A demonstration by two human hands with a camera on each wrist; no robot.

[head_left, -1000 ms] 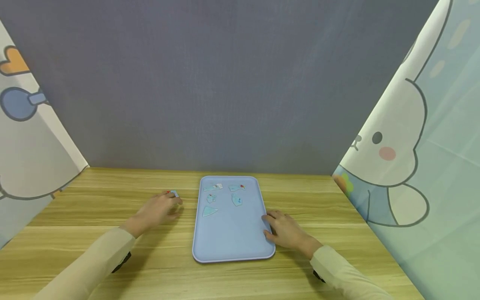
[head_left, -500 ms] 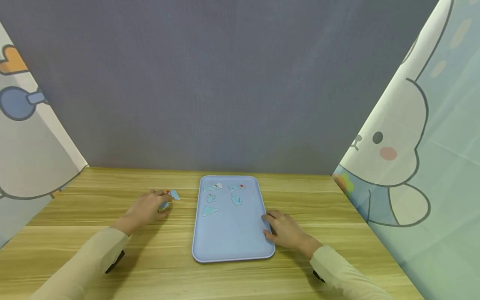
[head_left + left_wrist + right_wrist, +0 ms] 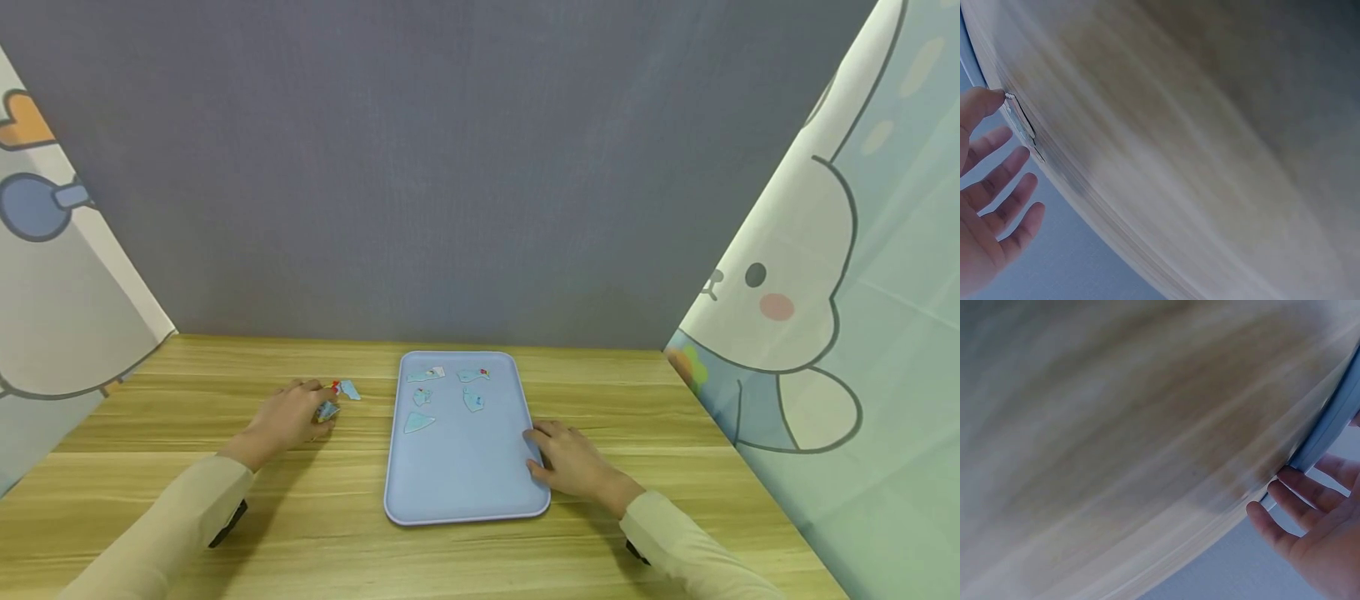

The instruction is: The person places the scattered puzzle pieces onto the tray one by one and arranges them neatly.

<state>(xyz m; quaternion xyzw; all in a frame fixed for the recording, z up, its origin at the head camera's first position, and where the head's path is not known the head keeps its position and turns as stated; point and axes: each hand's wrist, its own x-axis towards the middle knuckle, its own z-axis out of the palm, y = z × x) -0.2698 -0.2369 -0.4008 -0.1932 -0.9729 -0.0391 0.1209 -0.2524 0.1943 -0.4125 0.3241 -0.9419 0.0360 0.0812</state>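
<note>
The printed piece at the person's left hand lies on the wooden table, off the left edge of the pale-blue tray. Fingers cover part of it, so I can't make out its long axis. Just beyond it, a light-blue piece slants from far left to near right; whether the red patch beside it belongs to it, I can't tell.

The left hand's fingers are spread and loosely bent. Its wrist view shows what the head view hides — the palm side, thumb tip at a piece's end — but whether it pinches anything, I can't tell.

The tray runs lengthwise away from the person. A long piece lies crosswise in its far left corner, another in the far right; by the left edge a triangular piece points rightward. The right hand rests, fingers relaxed, on the tray's right edge — its wrist view cuts that hand off.
</note>
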